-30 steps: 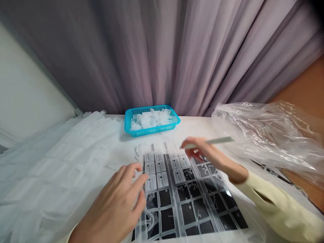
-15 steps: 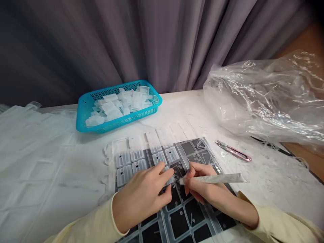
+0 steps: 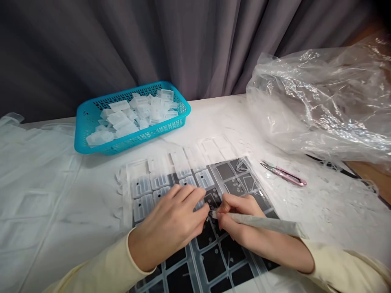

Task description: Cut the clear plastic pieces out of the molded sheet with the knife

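Observation:
A clear plastic sheet of square compartments (image 3: 192, 260) lies over a black surface in front of me. My left hand (image 3: 174, 217) rests on it, its curled fingers against a translucent piece partly hidden beneath them. My right hand (image 3: 241, 217) is closed around a slim tool wrapped in whitish material (image 3: 262, 223), its narrow tip pointing left, close to my left fingertips. Small translucent molded pieces (image 3: 142, 186) with dark dots sit in rows at the sheet's upper left. Tiny clear discs and scraps are scattered in the compartments near both hands.
A blue basket (image 3: 134, 139) of translucent pieces stands at the back left. Pink-handled snips (image 3: 284, 174) lie on the right among clear scraps. A crumpled clear plastic bag (image 3: 317, 101) fills the back right. Translucent sheets (image 3: 33, 162) cover the left side, and a grey curtain hangs behind.
The view has shifted slightly. My left fingers are drawn closer together over the piece, and the wrapped tool in my right hand tilts more, its rear end lower.

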Action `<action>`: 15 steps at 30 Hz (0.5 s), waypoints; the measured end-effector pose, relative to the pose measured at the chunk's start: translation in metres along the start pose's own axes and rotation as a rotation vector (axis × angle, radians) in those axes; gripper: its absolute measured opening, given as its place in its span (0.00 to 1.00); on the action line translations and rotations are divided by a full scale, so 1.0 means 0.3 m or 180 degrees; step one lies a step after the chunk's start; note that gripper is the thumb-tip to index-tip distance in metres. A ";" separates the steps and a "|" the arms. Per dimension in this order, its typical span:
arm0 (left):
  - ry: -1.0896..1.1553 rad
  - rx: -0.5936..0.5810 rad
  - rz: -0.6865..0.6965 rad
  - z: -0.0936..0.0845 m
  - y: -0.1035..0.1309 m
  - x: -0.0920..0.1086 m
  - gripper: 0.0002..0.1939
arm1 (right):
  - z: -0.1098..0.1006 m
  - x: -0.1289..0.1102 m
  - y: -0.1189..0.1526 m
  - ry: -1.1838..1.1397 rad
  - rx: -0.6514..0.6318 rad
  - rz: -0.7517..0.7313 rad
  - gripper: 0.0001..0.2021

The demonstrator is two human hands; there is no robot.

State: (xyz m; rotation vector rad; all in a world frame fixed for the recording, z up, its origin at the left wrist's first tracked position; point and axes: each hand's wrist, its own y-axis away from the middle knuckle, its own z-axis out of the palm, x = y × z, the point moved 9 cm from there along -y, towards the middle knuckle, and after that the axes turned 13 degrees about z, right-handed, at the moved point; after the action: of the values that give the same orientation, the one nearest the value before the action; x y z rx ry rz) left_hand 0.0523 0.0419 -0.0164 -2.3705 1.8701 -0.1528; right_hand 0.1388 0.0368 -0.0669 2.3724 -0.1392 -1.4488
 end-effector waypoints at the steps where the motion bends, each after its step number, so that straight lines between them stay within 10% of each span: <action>1: -0.0074 0.0051 0.0122 -0.006 -0.005 0.011 0.06 | 0.006 -0.009 0.000 0.0100 0.0019 -0.0120 0.10; 15: -0.0779 0.0523 0.0542 -0.037 0.004 0.106 0.13 | 0.022 -0.025 -0.002 -0.0022 -0.0016 -0.0261 0.12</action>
State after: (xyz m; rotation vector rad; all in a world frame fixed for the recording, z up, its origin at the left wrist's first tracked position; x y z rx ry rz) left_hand 0.0569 0.0104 -0.0055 -2.0120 1.8532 0.0003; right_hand 0.1295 0.0378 -0.0635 2.3950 -0.0403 -1.4926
